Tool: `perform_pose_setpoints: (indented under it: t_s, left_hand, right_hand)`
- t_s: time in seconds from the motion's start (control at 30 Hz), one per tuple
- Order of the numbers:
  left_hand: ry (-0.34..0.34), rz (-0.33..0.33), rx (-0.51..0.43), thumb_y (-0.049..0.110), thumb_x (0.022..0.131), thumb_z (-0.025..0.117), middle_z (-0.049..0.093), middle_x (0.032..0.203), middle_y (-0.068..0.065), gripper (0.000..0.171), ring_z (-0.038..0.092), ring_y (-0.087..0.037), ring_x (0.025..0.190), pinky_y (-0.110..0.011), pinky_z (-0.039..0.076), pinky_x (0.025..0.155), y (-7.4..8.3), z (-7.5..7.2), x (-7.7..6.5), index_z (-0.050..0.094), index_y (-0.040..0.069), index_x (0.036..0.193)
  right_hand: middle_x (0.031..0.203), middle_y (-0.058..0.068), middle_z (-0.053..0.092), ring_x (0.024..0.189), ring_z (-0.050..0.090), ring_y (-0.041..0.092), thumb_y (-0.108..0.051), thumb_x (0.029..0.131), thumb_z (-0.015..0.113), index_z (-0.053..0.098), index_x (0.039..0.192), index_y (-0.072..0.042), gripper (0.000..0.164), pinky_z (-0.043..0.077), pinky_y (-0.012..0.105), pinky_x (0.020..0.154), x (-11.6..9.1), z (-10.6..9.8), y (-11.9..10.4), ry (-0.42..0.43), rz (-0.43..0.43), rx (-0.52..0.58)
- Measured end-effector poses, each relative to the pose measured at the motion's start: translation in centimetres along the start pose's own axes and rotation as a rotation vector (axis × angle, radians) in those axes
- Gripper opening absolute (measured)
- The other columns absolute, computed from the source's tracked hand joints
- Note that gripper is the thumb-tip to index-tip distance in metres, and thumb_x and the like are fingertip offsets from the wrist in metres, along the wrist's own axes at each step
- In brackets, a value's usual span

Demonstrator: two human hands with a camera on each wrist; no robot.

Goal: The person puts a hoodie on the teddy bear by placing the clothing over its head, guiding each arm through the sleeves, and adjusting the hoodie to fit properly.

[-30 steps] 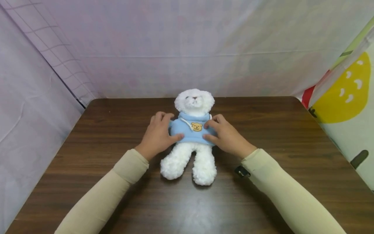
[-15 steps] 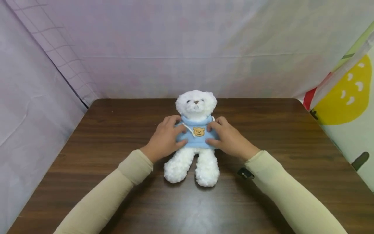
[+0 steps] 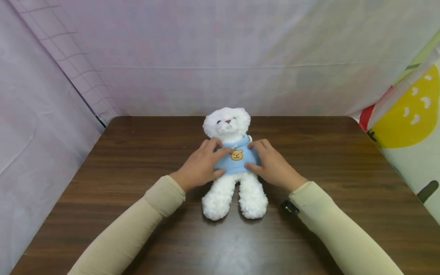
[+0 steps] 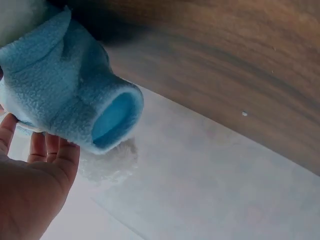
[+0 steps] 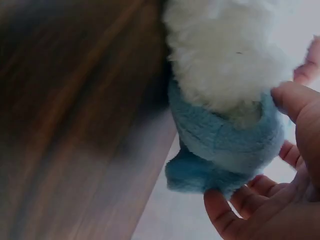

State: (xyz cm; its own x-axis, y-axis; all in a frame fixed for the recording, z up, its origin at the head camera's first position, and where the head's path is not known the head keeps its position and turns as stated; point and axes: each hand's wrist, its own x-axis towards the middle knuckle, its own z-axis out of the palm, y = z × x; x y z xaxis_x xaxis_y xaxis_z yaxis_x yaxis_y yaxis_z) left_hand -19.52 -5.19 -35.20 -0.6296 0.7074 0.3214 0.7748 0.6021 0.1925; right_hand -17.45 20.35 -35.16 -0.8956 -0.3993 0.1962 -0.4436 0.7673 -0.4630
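A white plush teddy bear point(image 3: 227, 124) in a light blue hoodie point(image 3: 231, 169) faces up on the brown table, legs toward me. On the hoodie's chest are a tan bear-face patch point(image 3: 236, 155) and a white drawstring. From the left, my left hand point(image 3: 201, 164) grips the hoodie, one finger reaching the patch and the thumb near the hem. My right hand point(image 3: 275, 164) holds the opposite side, thumb low on the front. An open sleeve cuff point(image 4: 117, 117) with no paw showing faces the left wrist camera. White fur point(image 5: 225, 60) emerges from the hoodie's hem in the right wrist view.
The dark wooden table point(image 3: 137, 152) ends just behind the bear's head. A pale cloth curtain point(image 3: 220, 57) hangs beyond it, with more cloth at the left. A printed cloth with a yellow shape point(image 3: 409, 114) hangs at the right.
The bear has turned slightly, its legs shifting right and its head now leaning left. My left hand has moved right, farther over the hoodie's front. The right hand has barely moved.
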Motion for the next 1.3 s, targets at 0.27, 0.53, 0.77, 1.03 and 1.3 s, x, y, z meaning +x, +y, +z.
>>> perform_pose_setpoints:
  t_s: [0.27,0.53,0.77,1.03,1.3]
  left_hand:
    - [0.011,0.004,0.023,0.027,0.089,0.077,0.042,0.124,-0.008,0.054,0.043,-0.023,0.101,-0.031,0.046,0.078,0.5,0.1,0.2,0.058,0.017,0.138]
    - [-0.019,-0.044,0.022,0.037,0.091,0.074,0.044,0.123,-0.009,0.051,0.044,-0.022,0.099,-0.032,0.046,0.077,0.7,-0.7,0.4,0.061,0.018,0.137]
    - [0.075,-0.076,-0.003,0.045,0.095,0.065,0.051,0.139,-0.012,0.037,0.047,-0.029,0.123,-0.040,0.045,0.098,0.8,-1.0,0.8,0.077,0.013,0.108]
    - [0.005,-0.127,0.025,0.046,0.092,0.069,0.053,0.143,-0.010,0.045,0.048,-0.026,0.129,-0.038,0.043,0.103,0.5,-0.9,0.6,0.073,0.008,0.117]
    - [-0.002,-0.156,0.005,0.045,0.091,0.071,0.053,0.143,-0.010,0.046,0.047,-0.026,0.131,-0.038,0.042,0.105,0.3,-0.8,0.4,0.073,0.008,0.117]
  right_hand:
    - [0.110,0.013,0.045,0.074,0.051,0.022,-0.017,0.094,0.071,0.059,0.093,-0.013,0.013,0.044,0.036,0.066,-0.2,0.6,-0.1,0.064,-0.077,-0.074]
    - [0.131,0.018,0.050,0.111,0.055,0.031,-0.029,0.098,0.065,0.049,0.134,-0.003,0.046,0.046,0.049,0.091,-0.9,-0.9,0.8,0.037,-0.001,0.078]
    - [0.122,0.021,0.055,0.109,0.055,0.036,-0.041,0.099,0.060,0.055,0.127,0.003,0.053,0.045,0.053,0.091,-1.5,-1.9,1.9,0.119,0.193,0.073]
    - [0.131,0.014,0.058,0.121,0.055,0.033,-0.037,0.092,0.072,0.055,0.133,-0.004,0.055,0.046,0.052,0.094,-0.7,-1.5,1.3,0.020,0.164,0.213]
    - [0.123,0.015,0.058,0.114,0.054,0.029,-0.022,0.091,0.074,0.049,0.133,-0.001,0.054,0.045,0.047,0.093,0.7,-0.9,0.6,-0.005,0.163,0.277]
